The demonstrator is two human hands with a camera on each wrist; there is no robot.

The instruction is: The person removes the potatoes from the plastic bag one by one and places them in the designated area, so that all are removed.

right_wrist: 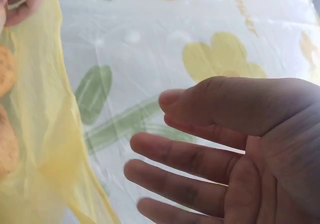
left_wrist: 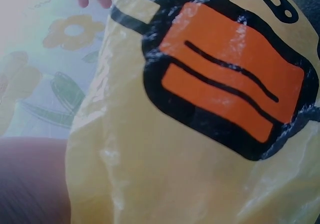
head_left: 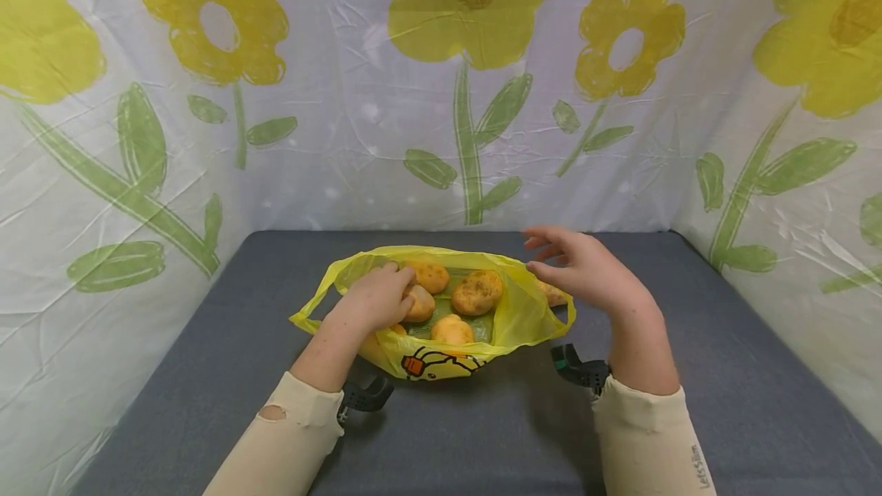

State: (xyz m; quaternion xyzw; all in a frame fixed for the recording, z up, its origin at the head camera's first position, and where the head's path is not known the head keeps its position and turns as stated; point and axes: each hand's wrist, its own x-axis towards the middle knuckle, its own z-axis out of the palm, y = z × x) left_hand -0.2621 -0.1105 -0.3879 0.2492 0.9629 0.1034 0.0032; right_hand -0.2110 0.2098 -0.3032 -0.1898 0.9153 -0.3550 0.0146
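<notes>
A yellow plastic bag (head_left: 524, 308) lies with its mouth spread wide, several potatoes inside. Among them are a large brown-specked potato (head_left: 477, 293), a paler potato (head_left: 452, 330) at the front and another potato (head_left: 431, 277) at the back. My left hand (head_left: 372, 298) reaches over the bag's left rim, its fingers and thumb curled on a potato (head_left: 419, 305). To the right of the bag my right hand (head_left: 582, 266) is raised, fingers loosely spread and holding nothing; the right wrist view shows its bare palm (right_wrist: 250, 184). The bag's printed front (left_wrist: 230, 78) fills the left wrist view.
Another tan, potato-like thing (head_left: 553, 294) lies on the dark grey table (head_left: 441, 435) behind the bag's right handle loop. White cloth walls (head_left: 344, 136) printed with yellow flowers rise at the back and both sides. A dark wrist mount (head_left: 582, 370) sits on the right wrist.
</notes>
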